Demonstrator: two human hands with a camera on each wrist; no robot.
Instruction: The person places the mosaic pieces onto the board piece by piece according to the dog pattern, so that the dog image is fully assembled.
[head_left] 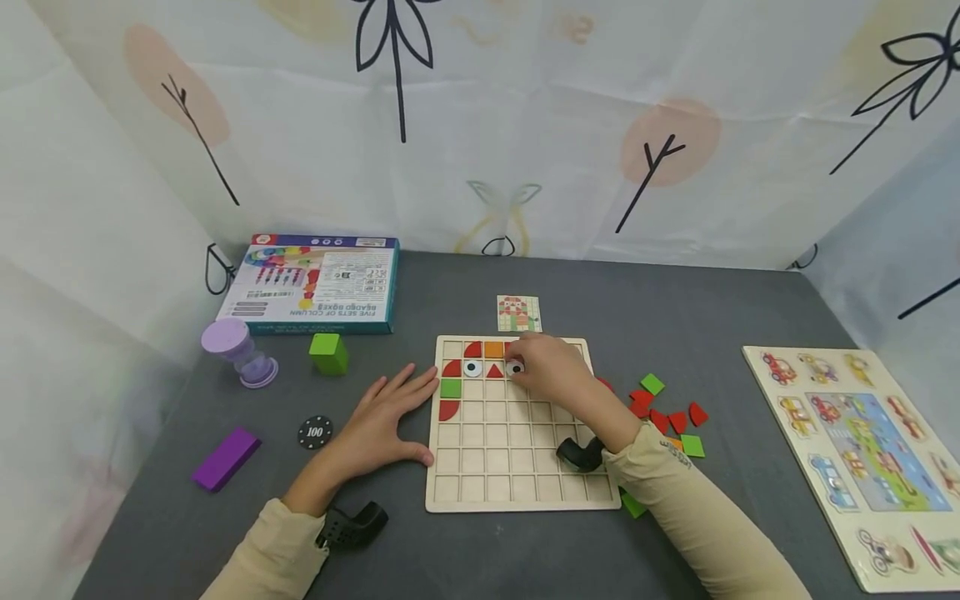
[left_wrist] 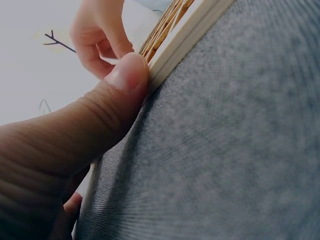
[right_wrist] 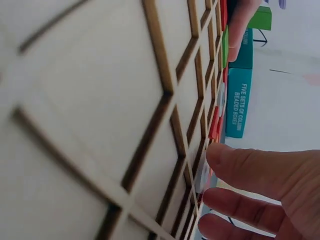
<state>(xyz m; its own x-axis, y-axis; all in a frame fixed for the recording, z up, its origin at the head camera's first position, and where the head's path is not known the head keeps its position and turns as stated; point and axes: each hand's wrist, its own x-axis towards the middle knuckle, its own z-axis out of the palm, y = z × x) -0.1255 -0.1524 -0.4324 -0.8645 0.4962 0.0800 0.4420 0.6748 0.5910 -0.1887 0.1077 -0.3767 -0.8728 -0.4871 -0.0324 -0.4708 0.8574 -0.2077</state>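
The right hand (head_left: pixel 553 367) partly hides an eye tile (head_left: pixel 513 366), and details on the card (head_left: pixel 518 314) seem too small to tell.

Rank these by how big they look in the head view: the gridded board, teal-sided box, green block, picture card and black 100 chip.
1. Gridded board
2. Teal-sided box
3. Green block and picture card: too alike to rank
4. Black 100 chip

Your right hand (head_left: pixel 553 369) pinches an eye tile (head_left: pixel 513 367) at the wooden grid board (head_left: pixel 496 461). Your left hand (head_left: pixel 384 423) touches its left edge.
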